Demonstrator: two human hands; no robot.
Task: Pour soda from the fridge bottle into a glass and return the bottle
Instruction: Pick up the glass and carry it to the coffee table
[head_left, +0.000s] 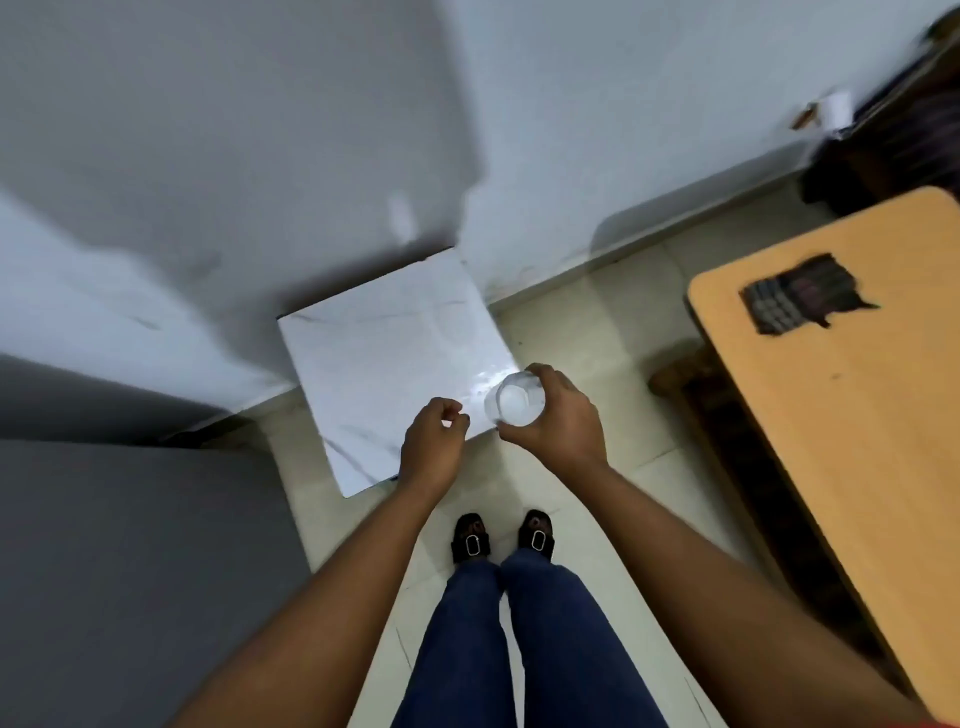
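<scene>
Item: glass (514, 399), clear, empty by appearance, seen from above; held upright in the right hand (558, 423), fingers wrapped round its wall.
Item: left hand (434, 441), at 9 o'clock of the glass and just beside it; fingers curled loosely inward, nothing visible in them.
Item: white surface (384, 358), at 12 o'clock of the feet, below both hands; likely the fridge top, though not certain.
Item: wooden table (841, 415), at 3 o'clock, bearing a dark blurred object (802, 293).
Soda bottle: not in view.
Step judged: glass in hand, bottle not yet fetched. Next move calls for setting the glass down steady, then freeing a hand to open the fridge.
</scene>
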